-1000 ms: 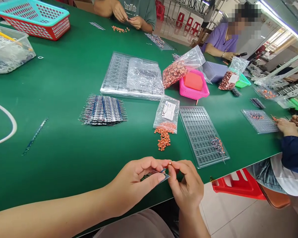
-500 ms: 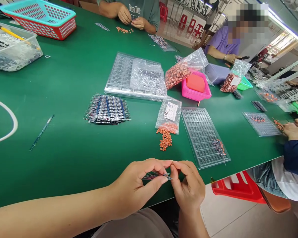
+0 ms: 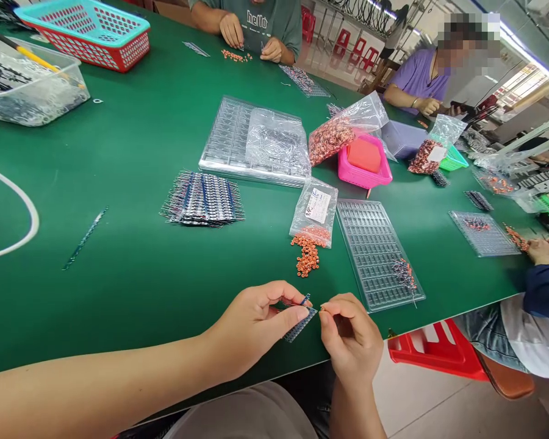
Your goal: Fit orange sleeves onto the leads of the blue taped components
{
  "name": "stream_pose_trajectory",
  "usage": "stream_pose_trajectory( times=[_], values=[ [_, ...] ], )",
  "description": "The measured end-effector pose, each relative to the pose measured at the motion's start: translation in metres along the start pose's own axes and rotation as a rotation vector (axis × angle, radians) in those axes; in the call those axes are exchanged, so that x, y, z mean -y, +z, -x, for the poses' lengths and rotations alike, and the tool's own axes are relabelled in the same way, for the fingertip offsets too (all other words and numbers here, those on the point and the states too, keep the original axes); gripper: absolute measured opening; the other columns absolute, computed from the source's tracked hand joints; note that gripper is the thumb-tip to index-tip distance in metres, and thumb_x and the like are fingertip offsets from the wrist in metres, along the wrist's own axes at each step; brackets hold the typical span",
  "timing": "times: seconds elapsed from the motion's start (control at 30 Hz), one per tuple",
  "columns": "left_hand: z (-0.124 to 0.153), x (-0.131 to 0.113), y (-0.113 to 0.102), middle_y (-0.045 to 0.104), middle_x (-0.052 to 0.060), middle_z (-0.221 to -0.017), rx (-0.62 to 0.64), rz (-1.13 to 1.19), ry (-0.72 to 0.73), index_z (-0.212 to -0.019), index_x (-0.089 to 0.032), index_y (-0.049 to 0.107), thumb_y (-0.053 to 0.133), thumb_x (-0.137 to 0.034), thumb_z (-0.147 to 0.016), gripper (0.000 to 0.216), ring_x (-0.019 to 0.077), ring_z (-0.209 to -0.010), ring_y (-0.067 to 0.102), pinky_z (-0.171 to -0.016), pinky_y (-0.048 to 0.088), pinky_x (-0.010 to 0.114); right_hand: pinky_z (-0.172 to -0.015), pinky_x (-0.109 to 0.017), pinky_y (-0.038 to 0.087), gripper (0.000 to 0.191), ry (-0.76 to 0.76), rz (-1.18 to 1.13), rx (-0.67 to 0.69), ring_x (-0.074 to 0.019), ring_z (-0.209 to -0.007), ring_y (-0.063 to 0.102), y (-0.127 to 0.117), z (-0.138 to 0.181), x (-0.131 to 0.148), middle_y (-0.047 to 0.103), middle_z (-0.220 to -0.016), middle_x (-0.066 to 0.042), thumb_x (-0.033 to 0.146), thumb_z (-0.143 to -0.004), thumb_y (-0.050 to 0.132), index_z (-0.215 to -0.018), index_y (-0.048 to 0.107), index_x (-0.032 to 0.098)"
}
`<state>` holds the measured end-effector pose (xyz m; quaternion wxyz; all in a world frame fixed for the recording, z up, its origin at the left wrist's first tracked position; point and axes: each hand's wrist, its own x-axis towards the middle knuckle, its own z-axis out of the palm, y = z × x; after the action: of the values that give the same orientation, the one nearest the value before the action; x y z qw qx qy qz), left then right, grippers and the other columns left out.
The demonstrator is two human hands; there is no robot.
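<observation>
A: Your left hand is clenched on a short blue-taped strip of components, thumb pressed over fingers, above the near edge of the green table. Its free end juts toward your other hand, probably so the leads stay reachable.

B: And your right hand pinches one tiny orange ring between thumb and forefinger, just beside that free end.

A: The loose rings spill from the small bag straight ahead of you, with the clear tray beside them, likely kept within easy reach. Farther off lies the stack of strips.

B: Against half a second ago, your strip's end has tipped downward. Your fingertips, touching then, now stand slightly apart.
</observation>
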<state>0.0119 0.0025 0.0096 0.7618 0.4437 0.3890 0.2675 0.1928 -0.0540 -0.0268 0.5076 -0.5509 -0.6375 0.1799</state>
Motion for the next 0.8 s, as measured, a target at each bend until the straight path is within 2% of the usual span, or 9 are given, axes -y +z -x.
stream_pose_trajectory(
  times=[0.1, 0.8],
  values=[
    [-0.0028, -0.002, 0.0002, 0.06, -0.001, -0.078, -0.03, 0.005, -0.024, -0.085, -0.015, 0.064, 0.068, -0.034, -0.082, 0.02, 0.0126, -0.07, 0.052, -0.068, 0.043, 0.028, -0.057, -0.025, 0.044, 0.017, 0.02, -0.061, 0.047, -0.0133, -0.068, 0.057, -0.0017, -0.0006, -0.0006, 0.063, -0.076, 0.001, 0.007, -0.087, 0.065, -0.091, 0.065, 0.023],
    [-0.0025, -0.0023, -0.0005, 0.06, -0.001, -0.075, -0.014, -0.031, -0.015, -0.083, -0.016, 0.066, 0.066, -0.034, -0.082, 0.018, 0.0142, -0.069, 0.051, -0.069, 0.042, 0.03, -0.058, -0.025, 0.044, 0.018, 0.047, -0.104, 0.074, -0.0138, -0.07, 0.058, -0.0024, -0.001, 0.0017, 0.065, -0.078, 0.001, 0.007, -0.088, 0.065, -0.093, 0.067, 0.024]
  ],
)
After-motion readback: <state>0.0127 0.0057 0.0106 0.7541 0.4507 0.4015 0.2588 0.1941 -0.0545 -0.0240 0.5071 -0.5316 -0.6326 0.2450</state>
